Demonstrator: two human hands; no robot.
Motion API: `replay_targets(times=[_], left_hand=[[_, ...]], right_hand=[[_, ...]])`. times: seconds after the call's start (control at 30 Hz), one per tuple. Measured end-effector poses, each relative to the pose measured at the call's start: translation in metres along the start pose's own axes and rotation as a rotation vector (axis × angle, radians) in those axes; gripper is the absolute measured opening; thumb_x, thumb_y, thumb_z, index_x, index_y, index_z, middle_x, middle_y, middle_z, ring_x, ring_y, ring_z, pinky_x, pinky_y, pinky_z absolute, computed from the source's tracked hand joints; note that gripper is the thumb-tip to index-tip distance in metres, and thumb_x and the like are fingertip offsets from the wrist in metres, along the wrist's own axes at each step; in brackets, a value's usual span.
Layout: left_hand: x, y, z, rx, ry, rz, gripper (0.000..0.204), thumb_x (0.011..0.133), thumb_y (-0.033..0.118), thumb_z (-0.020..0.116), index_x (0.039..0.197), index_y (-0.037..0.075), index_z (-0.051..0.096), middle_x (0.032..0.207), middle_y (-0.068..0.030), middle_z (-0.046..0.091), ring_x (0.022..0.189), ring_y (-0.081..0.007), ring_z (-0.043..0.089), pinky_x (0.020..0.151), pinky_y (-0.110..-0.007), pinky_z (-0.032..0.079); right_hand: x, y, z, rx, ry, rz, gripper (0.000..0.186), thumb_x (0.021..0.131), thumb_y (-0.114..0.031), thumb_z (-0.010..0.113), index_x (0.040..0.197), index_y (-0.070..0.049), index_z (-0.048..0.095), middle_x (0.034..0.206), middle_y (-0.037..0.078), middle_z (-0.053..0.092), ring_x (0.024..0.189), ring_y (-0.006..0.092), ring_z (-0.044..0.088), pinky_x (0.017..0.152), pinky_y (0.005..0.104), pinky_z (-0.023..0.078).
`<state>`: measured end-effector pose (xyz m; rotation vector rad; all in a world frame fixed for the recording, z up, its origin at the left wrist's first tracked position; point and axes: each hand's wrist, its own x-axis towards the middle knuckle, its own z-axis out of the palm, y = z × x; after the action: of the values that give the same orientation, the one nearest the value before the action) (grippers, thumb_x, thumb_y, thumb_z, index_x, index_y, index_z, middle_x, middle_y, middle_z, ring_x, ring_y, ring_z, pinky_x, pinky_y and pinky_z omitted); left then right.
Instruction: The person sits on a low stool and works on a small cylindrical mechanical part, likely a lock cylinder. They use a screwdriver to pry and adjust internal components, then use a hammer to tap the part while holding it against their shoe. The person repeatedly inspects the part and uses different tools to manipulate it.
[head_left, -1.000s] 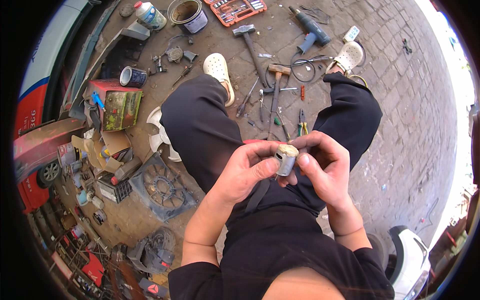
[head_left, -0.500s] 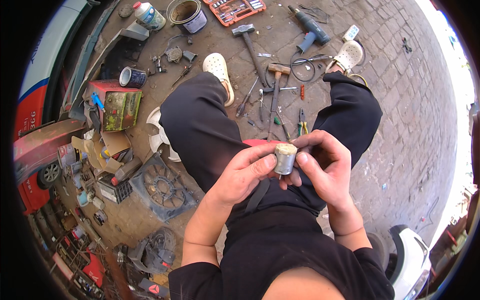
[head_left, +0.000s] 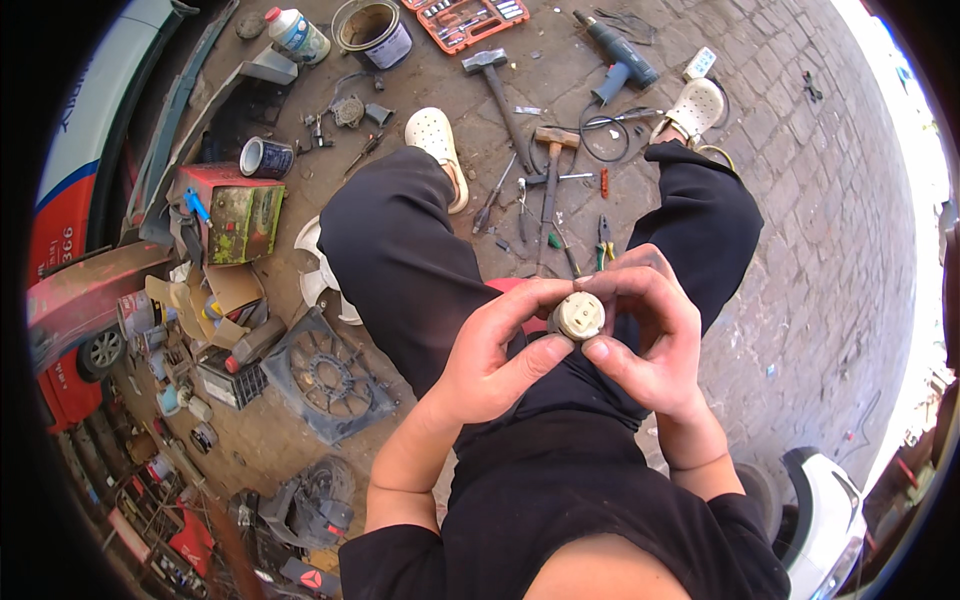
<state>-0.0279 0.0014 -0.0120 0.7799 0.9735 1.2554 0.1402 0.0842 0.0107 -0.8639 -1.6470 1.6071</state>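
Note:
A small cylindrical metal motor [head_left: 580, 316] is held between my two hands over my lap, its cream end cap turned up toward me. My left hand [head_left: 508, 355] grips it from the left, thumb near the lower edge of the cap. My right hand [head_left: 650, 350] grips its right side with curled fingers and thumb. Beyond them on the ground lie pliers [head_left: 605, 240], a screwdriver [head_left: 492, 200], a wooden-handled hammer [head_left: 553, 142] and a small red object [head_left: 605, 183].
A sledgehammer [head_left: 493, 75], socket case [head_left: 465, 18], heat gun [head_left: 620, 60] and cans [head_left: 370, 40] lie ahead on the pavers [head_left: 810, 240]. On my left are a red-green box [head_left: 240, 220], cardboard [head_left: 225, 290], fan shroud [head_left: 330, 375] and vehicle [head_left: 70, 230]; white car part [head_left: 820, 520] lower right.
The motor has tipped so its cream end cap faces up toward me, its silver side mostly hidden. My fingers have shifted around it, the right ones rising slightly.

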Motion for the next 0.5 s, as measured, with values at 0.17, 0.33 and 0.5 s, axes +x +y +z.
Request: replay_targets(times=[0.17, 0.33, 0.5], left_hand=[[0.0048, 0.0027, -0.0024, 0.255, -0.007, 0.145, 0.041, 0.082, 0.011, 0.070, 0.117, -0.005, 0.055, 0.107, -0.0121, 0.059, 0.100, -0.0198, 0.058, 0.090, -0.034, 0.045], [0.0064, -0.0007, 0.0018, 0.424, 0.135, 0.300, 0.043, 0.070, 0.006, 0.077, 0.110, 0.004, 0.060, 0.103, -0.0111, 0.063, 0.095, -0.0239, 0.061, 0.083, -0.033, 0.048], [0.0068, 0.0061, 0.0048, 0.494, 0.226, 0.372, 0.045, 0.066, 0.004, 0.080, 0.106, 0.004, 0.061, 0.102, -0.0107, 0.063, 0.093, -0.0242, 0.061, 0.080, -0.032, 0.049]], right_hand=[[-0.0005, -0.0031, -0.0006, -0.069, -0.019, -0.064, 0.041, 0.071, -0.010, 0.080, 0.108, -0.002, 0.065, 0.098, 0.006, 0.053, 0.075, 0.0088, 0.054, 0.062, 0.0215, 0.048], [-0.0026, -0.0025, 0.0006, -0.090, -0.037, -0.037, 0.041, 0.073, -0.006, 0.078, 0.111, -0.001, 0.064, 0.101, 0.009, 0.055, 0.080, 0.0109, 0.058, 0.066, 0.0227, 0.052], [-0.0050, -0.0018, 0.0050, 0.097, -0.023, 0.047, 0.040, 0.079, 0.002, 0.068, 0.117, 0.004, 0.058, 0.109, 0.013, 0.058, 0.093, 0.0150, 0.062, 0.076, 0.0246, 0.054]])
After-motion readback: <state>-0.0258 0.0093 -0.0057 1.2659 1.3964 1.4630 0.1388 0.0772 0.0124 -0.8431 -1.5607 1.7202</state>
